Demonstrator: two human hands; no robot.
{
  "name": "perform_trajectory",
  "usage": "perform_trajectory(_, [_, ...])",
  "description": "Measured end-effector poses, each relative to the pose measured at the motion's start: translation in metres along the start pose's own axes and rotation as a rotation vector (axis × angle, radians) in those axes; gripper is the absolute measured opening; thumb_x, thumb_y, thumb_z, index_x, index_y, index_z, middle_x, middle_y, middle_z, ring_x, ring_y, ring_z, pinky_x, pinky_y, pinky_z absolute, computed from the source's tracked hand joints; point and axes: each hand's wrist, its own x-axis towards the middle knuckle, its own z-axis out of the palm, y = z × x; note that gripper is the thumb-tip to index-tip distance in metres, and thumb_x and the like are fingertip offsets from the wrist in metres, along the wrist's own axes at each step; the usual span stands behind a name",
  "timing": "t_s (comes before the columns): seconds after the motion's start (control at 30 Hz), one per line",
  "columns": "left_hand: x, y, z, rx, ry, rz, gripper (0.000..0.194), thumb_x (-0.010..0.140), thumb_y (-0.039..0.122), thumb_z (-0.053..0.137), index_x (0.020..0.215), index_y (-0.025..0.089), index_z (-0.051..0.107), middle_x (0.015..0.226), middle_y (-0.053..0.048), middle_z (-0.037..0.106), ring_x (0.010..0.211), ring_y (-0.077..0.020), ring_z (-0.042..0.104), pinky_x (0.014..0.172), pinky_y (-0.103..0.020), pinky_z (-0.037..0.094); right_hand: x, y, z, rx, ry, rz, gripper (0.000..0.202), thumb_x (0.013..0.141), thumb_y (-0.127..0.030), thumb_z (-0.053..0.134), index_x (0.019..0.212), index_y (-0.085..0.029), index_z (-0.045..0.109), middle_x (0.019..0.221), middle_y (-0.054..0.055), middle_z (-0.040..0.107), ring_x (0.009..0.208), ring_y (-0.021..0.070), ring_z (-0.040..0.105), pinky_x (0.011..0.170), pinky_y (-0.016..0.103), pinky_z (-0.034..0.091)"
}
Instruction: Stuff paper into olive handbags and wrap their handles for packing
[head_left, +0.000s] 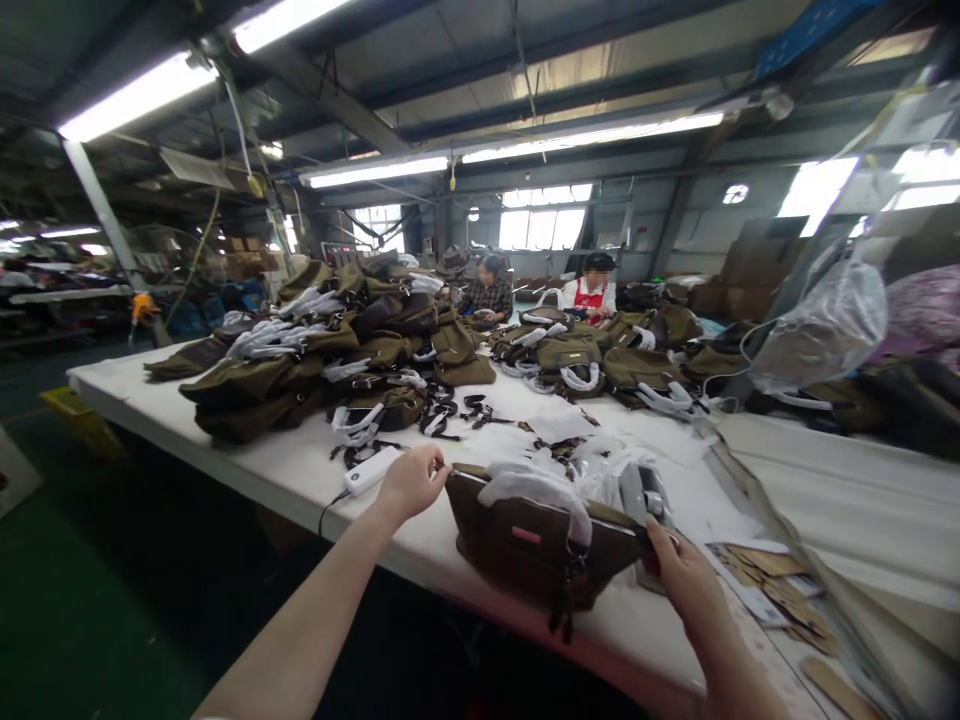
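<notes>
An olive-brown handbag (517, 565) stands upright at the near edge of the white table, between my two hands. Its handles (532, 490) are wrapped in white padding, and a dark tassel-like piece (571, 590) hangs from a ring on its front. My left hand (414, 482) pinches the bag's upper left corner, fingers closed. At the upper right corner, my right hand (679, 565) grips the bag's end between thumb and fingers. A small pink label (526, 536) shows on the bag's front.
Olive bags lie in a large pile (300, 350) at the left and more (570, 360) at the back. A white device (371, 470) with a cable is left of the bag. Brown cut pieces (780, 590) lie right. Two people (491, 290) are across the table (225, 440).
</notes>
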Motion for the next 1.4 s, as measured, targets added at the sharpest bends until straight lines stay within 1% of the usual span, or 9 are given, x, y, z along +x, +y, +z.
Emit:
perform_trajectory(0.2, [-0.013, 0.031, -0.008, -0.300, 0.170, 0.369, 0.041, 0.074, 0.027, 0.071, 0.111, 0.021, 0.056, 0.108, -0.007, 0.063, 0.101, -0.0227, 0.059, 0.090, -0.034, 0.048, -0.021, -0.055, -0.018, -0.032, 0.294, -0.208, 0.047, 0.081, -0.057, 0.054, 0.106, -0.018, 0.059, 0.102, 0.013, 0.066, 0.094, 0.0289, 0.062, 0.085, 0.042, 0.048])
perform_trajectory(0.33, [-0.001, 0.059, -0.007, -0.318, 0.229, 0.397, 0.023, 0.078, 0.029, 0.070, 0.097, 0.020, 0.061, 0.093, -0.004, 0.067, 0.089, -0.0205, 0.062, 0.082, -0.032, 0.048, -0.024, -0.102, -0.008, 0.060, 0.046, -0.409, 0.040, 0.083, -0.048, 0.059, 0.113, -0.020, 0.057, 0.108, 0.011, 0.066, 0.098, 0.0261, 0.062, 0.089, 0.039, 0.048])
perform_trajectory(0.5, [0.011, 0.082, -0.005, -0.333, 0.223, 0.443, 0.011, 0.083, 0.025, 0.065, 0.091, 0.019, 0.066, 0.087, -0.004, 0.069, 0.083, -0.0192, 0.062, 0.077, -0.030, 0.046, -0.003, -0.126, 0.007, 0.183, -0.121, -0.375, 0.031, 0.090, -0.047, 0.051, 0.096, -0.019, 0.064, 0.089, 0.006, 0.067, 0.083, 0.0217, 0.060, 0.076, 0.033, 0.046])
perform_trajectory(0.63, [0.019, 0.083, -0.013, -0.417, 0.047, 0.503, 0.017, 0.089, 0.029, 0.057, 0.088, 0.019, 0.071, 0.084, -0.004, 0.069, 0.079, -0.0174, 0.061, 0.072, -0.028, 0.044, 0.007, -0.126, 0.007, 0.397, -0.296, -0.293, 0.039, 0.088, -0.053, 0.052, 0.079, -0.018, 0.065, 0.070, 0.001, 0.061, 0.070, 0.0178, 0.055, 0.065, 0.027, 0.041])
perform_trajectory(0.87, [0.049, 0.055, -0.020, -0.811, -0.609, 0.378, 0.045, 0.084, 0.054, 0.055, 0.070, 0.013, 0.066, 0.065, -0.004, 0.064, 0.065, -0.0165, 0.059, 0.066, -0.026, 0.045, 0.012, -0.109, 0.004, 0.794, -0.419, 0.031, 0.045, 0.085, -0.057, 0.052, 0.063, -0.018, 0.054, 0.057, -0.001, 0.052, 0.053, 0.0135, 0.046, 0.055, 0.026, 0.039])
perform_trajectory(1.0, [0.045, 0.068, -0.023, -0.598, -0.203, 0.388, 0.049, 0.075, 0.058, 0.065, 0.094, 0.014, 0.067, 0.092, -0.009, 0.068, 0.087, -0.0235, 0.062, 0.080, -0.035, 0.048, 0.018, -0.103, -0.001, 0.551, -0.209, -0.288, 0.030, 0.078, -0.049, 0.064, 0.082, -0.019, 0.063, 0.105, 0.008, 0.064, 0.098, 0.0241, 0.058, 0.088, 0.035, 0.044])
perform_trajectory(1.1, [0.032, 0.095, -0.023, -0.399, -0.017, 0.557, 0.088, 0.055, 0.053, 0.082, 0.130, 0.020, 0.052, 0.131, -0.014, 0.055, 0.119, -0.0311, 0.051, 0.101, -0.043, 0.040, 0.016, -0.109, -0.002, 0.447, -0.263, -0.377, 0.052, 0.073, -0.037, 0.070, 0.122, -0.022, 0.056, 0.126, 0.008, 0.058, 0.111, 0.0247, 0.055, 0.095, 0.036, 0.042])
perform_trajectory(1.27, [0.022, 0.126, -0.008, -0.369, -0.375, 0.484, 0.028, 0.075, 0.045, 0.067, 0.084, 0.019, 0.067, 0.072, 0.000, 0.064, 0.065, -0.0170, 0.056, 0.062, -0.028, 0.045, 0.004, -0.111, 0.005, 0.520, -0.438, -0.277, 0.022, 0.080, -0.037, 0.063, 0.082, -0.016, 0.064, 0.067, -0.002, 0.059, 0.061, 0.0126, 0.051, 0.057, 0.024, 0.039])
perform_trajectory(1.4, [0.022, 0.121, 0.002, -0.578, -0.630, 0.350, 0.037, 0.073, 0.052, 0.066, 0.071, 0.016, 0.060, 0.054, 0.005, 0.047, 0.047, -0.0088, 0.038, 0.044, -0.020, 0.027, -0.020, -0.105, -0.004, 0.460, -0.358, -0.282, 0.026, 0.076, -0.039, 0.070, 0.088, -0.017, 0.066, 0.074, -0.001, 0.062, 0.067, 0.0145, 0.055, 0.060, 0.025, 0.043])
